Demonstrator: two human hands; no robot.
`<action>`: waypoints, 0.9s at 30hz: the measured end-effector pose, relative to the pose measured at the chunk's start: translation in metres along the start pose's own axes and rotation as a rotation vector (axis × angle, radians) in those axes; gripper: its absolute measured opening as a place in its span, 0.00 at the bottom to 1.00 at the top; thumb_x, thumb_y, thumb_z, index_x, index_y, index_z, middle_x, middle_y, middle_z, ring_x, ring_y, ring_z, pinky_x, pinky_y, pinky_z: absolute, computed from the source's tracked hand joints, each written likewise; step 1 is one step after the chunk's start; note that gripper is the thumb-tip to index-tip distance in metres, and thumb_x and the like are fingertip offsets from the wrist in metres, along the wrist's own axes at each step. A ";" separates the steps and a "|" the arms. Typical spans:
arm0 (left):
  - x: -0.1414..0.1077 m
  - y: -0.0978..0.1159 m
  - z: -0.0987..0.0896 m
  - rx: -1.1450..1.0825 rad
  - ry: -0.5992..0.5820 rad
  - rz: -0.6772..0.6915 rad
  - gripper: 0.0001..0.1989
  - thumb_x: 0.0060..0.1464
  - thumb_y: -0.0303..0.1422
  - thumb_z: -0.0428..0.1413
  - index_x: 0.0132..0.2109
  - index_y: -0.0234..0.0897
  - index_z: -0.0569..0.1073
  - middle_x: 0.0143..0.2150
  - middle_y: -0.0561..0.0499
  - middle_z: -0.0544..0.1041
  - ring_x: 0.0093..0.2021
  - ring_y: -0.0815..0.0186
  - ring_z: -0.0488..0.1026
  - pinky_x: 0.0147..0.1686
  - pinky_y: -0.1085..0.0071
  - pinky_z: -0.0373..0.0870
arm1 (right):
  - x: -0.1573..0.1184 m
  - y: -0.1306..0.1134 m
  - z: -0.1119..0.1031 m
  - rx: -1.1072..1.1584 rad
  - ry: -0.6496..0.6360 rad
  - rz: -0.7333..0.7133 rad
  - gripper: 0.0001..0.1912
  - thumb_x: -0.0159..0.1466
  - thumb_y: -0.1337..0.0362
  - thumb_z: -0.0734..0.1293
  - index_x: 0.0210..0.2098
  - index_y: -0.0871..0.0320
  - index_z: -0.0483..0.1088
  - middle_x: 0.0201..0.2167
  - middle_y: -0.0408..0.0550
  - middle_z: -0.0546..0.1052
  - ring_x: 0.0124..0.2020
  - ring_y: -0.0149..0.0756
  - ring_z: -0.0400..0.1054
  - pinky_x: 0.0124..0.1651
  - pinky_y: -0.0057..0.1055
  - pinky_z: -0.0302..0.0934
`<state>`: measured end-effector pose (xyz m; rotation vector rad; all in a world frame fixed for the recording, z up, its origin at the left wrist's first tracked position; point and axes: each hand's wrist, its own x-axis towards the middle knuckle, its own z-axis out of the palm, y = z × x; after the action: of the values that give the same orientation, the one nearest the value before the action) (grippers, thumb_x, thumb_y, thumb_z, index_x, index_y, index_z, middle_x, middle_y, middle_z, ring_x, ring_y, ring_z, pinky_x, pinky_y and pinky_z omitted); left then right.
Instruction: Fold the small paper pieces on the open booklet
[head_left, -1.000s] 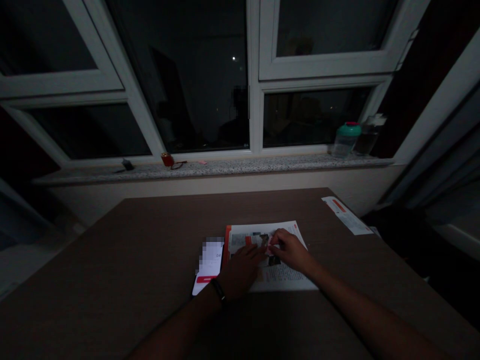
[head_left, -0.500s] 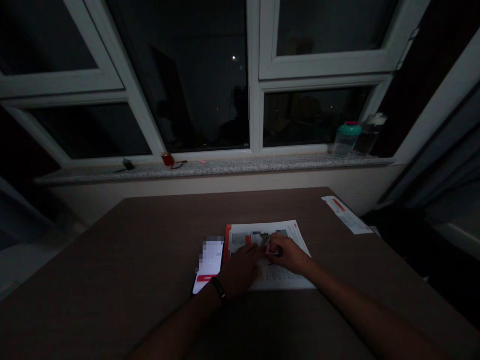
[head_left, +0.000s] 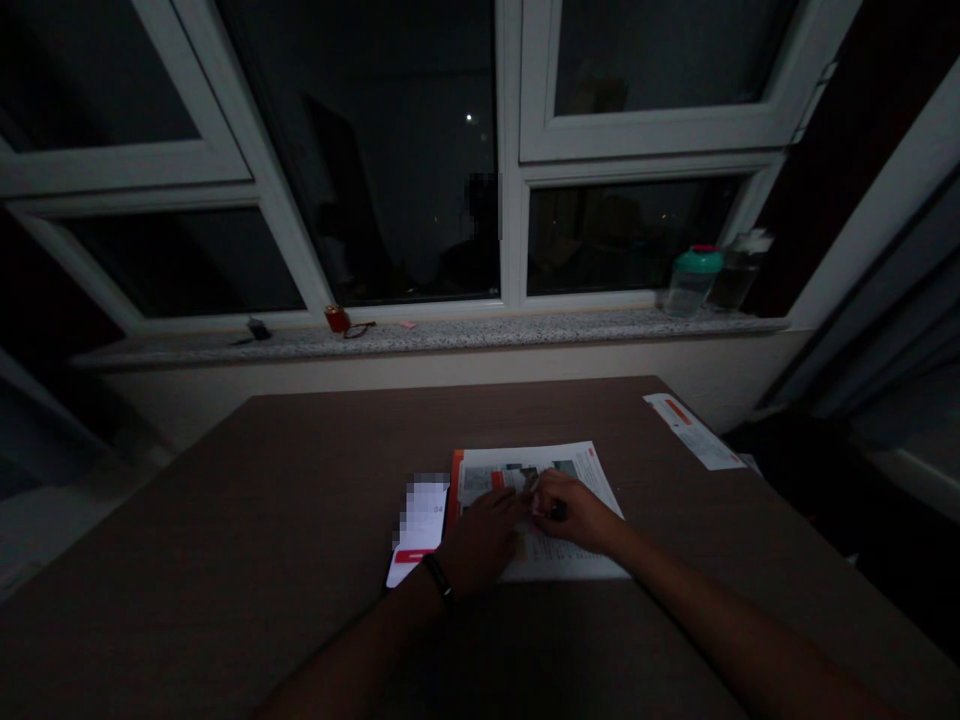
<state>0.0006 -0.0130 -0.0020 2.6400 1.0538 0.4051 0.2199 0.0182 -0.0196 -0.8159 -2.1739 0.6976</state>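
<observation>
A printed magazine or booklet [head_left: 562, 568] with an orange left edge lies on the brown table [head_left: 300, 470]. My left hand [head_left: 484, 535], with a dark band at the wrist, rests flat across its middle, fingers stretched out. Close to those fingertips, my right hand [head_left: 574, 508] is closed over the page in a pinch. Something small and dark shows in its grip, too dim to name. A lit phone [head_left: 422, 530] lies just left of the magazine, beside my left hand.
A cut paper strip [head_left: 694, 432] lies by the table's right edge. Along the granite windowsill [head_left: 480, 330] stand a teal-lidded shaker bottle [head_left: 694, 280], a clear bottle [head_left: 739, 270] and a small red container [head_left: 337, 319]. Dark windows rise behind.
My right hand has shifted very slightly over the page, keeping its pinch. My left hand, the magazine and the phone stay where they were.
</observation>
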 end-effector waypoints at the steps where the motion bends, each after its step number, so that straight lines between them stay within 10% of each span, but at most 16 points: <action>1: 0.000 0.000 -0.001 0.000 -0.001 -0.003 0.30 0.56 0.21 0.51 0.65 0.41 0.58 0.65 0.48 0.64 0.65 0.58 0.57 0.63 0.55 0.58 | 0.000 0.001 0.000 -0.020 0.015 0.018 0.12 0.57 0.73 0.69 0.25 0.56 0.61 0.31 0.43 0.72 0.37 0.37 0.65 0.41 0.32 0.59; 8: 0.000 0.001 -0.003 -0.005 -0.008 0.013 0.27 0.57 0.22 0.51 0.63 0.40 0.61 0.64 0.48 0.64 0.66 0.59 0.56 0.64 0.56 0.58 | 0.002 0.010 0.002 -0.173 0.217 0.162 0.13 0.57 0.75 0.66 0.25 0.55 0.58 0.28 0.42 0.66 0.35 0.37 0.62 0.37 0.30 0.55; 17: 0.001 -0.003 0.003 0.019 0.016 0.023 0.30 0.56 0.21 0.50 0.65 0.39 0.58 0.64 0.46 0.65 0.65 0.58 0.58 0.64 0.55 0.58 | 0.001 0.004 0.002 -0.034 0.031 -0.042 0.13 0.56 0.75 0.68 0.25 0.55 0.60 0.31 0.44 0.71 0.37 0.37 0.65 0.40 0.32 0.58; 27: 0.000 -0.005 0.005 0.007 0.017 0.019 0.29 0.56 0.21 0.51 0.64 0.40 0.60 0.65 0.48 0.64 0.66 0.56 0.57 0.64 0.54 0.58 | 0.000 0.002 0.000 -0.250 0.124 -0.047 0.10 0.60 0.75 0.65 0.29 0.55 0.61 0.30 0.46 0.69 0.36 0.39 0.63 0.38 0.33 0.58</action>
<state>-0.0008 -0.0104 -0.0081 2.6597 1.0379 0.4297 0.2211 0.0197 -0.0208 -0.9065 -2.1862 0.3459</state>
